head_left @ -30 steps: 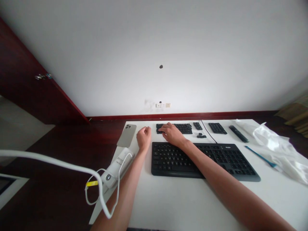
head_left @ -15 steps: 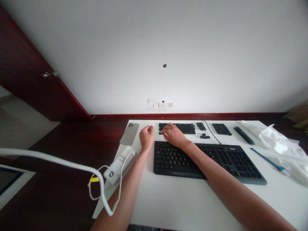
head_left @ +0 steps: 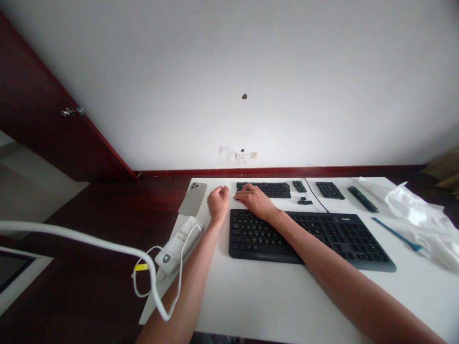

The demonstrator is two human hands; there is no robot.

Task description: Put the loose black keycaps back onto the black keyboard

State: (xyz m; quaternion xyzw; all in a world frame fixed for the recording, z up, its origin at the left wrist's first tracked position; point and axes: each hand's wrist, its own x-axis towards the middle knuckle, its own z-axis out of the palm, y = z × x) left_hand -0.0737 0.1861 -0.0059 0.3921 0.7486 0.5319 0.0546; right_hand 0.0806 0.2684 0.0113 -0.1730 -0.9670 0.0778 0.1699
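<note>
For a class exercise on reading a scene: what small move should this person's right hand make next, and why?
Probably lift one keycap from the left end of the block of black keycaps: the right hand's fingers already rest there, while the left hand is curled beside the phone, touching nothing that needs moving first.

Desk [head_left: 272, 296]: lower centre of frame
Centre of desk: keyboard [head_left: 308, 239]
Behind keyboard: keycap strips [head_left: 279, 190], right hand [head_left: 255, 200] on them
Desk left: smartphone [head_left: 192, 198]
Desk right: plastic bag [head_left: 416, 215]

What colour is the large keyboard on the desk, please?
The keyboard is black, shown best in the head view.
</note>
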